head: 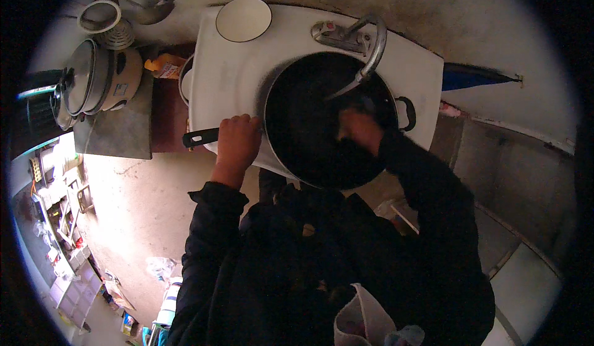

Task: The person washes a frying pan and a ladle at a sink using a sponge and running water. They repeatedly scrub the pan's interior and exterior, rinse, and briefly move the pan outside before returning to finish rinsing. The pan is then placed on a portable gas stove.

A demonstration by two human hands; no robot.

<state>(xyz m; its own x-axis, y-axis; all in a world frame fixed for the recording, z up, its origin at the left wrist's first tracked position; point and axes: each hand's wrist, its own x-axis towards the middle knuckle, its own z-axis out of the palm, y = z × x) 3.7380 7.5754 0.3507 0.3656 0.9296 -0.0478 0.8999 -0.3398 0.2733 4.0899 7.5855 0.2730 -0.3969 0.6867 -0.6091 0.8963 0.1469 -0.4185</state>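
Note:
A large black wok rests over a white sink, under the curved metal faucet. My left hand is closed around the wok's long black handle, at the left. Inside the wok, at its right side, is my right hand, with the fingers bent down; whether it holds anything is too dark to tell. The faucet's spout reaches over the wok, and a thin pale streak shows at its tip. The small loop handle sticks out at the wok's right.
A white bowl sits at the sink's back left corner. Further left, a cooker with a glass lid stands on a grey slab. A ladle hangs on the wall. A folded blue umbrella lies to the right of the sink.

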